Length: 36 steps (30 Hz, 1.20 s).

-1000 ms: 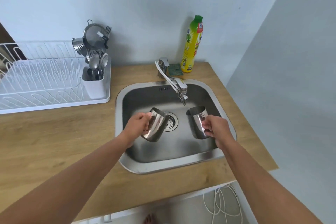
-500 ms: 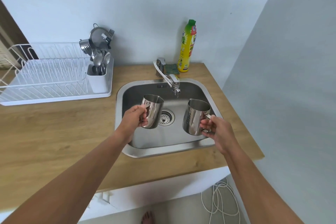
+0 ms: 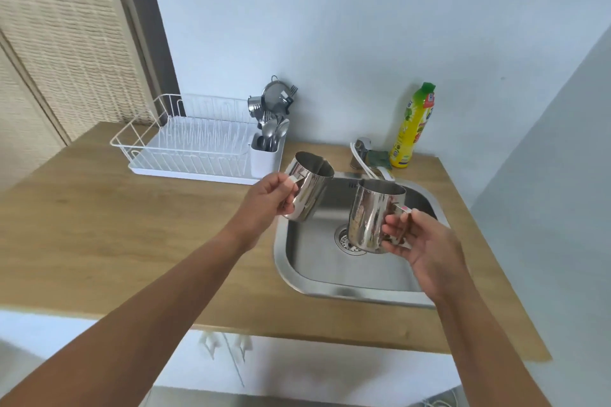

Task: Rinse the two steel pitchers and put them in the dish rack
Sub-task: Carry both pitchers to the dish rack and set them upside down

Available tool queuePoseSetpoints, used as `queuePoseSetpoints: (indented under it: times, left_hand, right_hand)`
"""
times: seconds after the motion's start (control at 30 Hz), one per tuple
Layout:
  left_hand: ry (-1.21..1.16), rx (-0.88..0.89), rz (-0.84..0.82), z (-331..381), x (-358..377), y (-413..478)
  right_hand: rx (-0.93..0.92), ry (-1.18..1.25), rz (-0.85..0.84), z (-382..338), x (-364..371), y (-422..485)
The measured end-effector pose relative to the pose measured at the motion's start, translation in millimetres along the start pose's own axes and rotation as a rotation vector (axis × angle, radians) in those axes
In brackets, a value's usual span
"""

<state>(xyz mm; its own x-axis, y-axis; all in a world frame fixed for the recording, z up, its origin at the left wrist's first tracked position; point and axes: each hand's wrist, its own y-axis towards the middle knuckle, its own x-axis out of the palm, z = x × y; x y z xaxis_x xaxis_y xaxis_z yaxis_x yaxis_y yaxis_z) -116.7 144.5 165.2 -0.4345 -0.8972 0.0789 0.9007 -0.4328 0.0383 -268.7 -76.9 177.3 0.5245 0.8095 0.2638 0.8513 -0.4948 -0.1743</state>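
Note:
My left hand (image 3: pixel 264 201) grips the handle of one steel pitcher (image 3: pixel 310 188), held upright above the sink's left rim. My right hand (image 3: pixel 420 244) grips the handle of the second steel pitcher (image 3: pixel 373 215), upright over the sink basin (image 3: pixel 330 261) near the drain. The white wire dish rack (image 3: pixel 185 145) stands on the wooden counter to the left of the sink, its plate slots bare.
A white cutlery holder (image 3: pixel 264 155) full of steel utensils sits at the rack's right end. The tap (image 3: pixel 367 155) stands behind the sink, with a green sponge and a yellow dish soap bottle (image 3: pixel 411 129) beside it. Wooden counter (image 3: pixel 115 225) stretches left.
Both hands have lifted the pitchers up out of the basin and turned them upright. They have shifted left toward the rack, and my view has swung left.

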Motion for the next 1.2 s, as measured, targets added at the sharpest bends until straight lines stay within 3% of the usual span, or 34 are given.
queuePoseSetpoints:
  times: [0.37, 0.47, 0.6, 0.77, 0.87, 1.0, 1.2]
  left_hand:
    - [0.231, 0.183, 0.187, 53, -161, 59]
    - [0.414, 0.205, 0.188, 65, -221, 89]
    - [0.795, 0.229, 0.170, 78, -287, 124]
    - [1.335, 0.217, -0.014, 73, -341, 172]
    - [1.562, 0.301, -0.153, 64, -352, 192]
    - [1.835, 0.540, -0.324, 49, -357, 219]
    - [2.276, 0.663, -0.560, 32, -348, 239]
  right_hand:
    - [-0.225, -0.285, -0.119, -17, 163, 77]
    - [-0.323, -0.437, -0.095, -12, 225, 105]
    - [-0.506, -0.858, -0.130, 3, 302, 149]
    - [-0.797, -1.690, -0.229, 45, 365, 211]
    - [-0.884, -1.999, -0.285, 62, 382, 226]
    - [-0.907, -2.275, -0.350, 77, 406, 233]
    - [-0.886, -2.453, -0.460, 92, 425, 234]
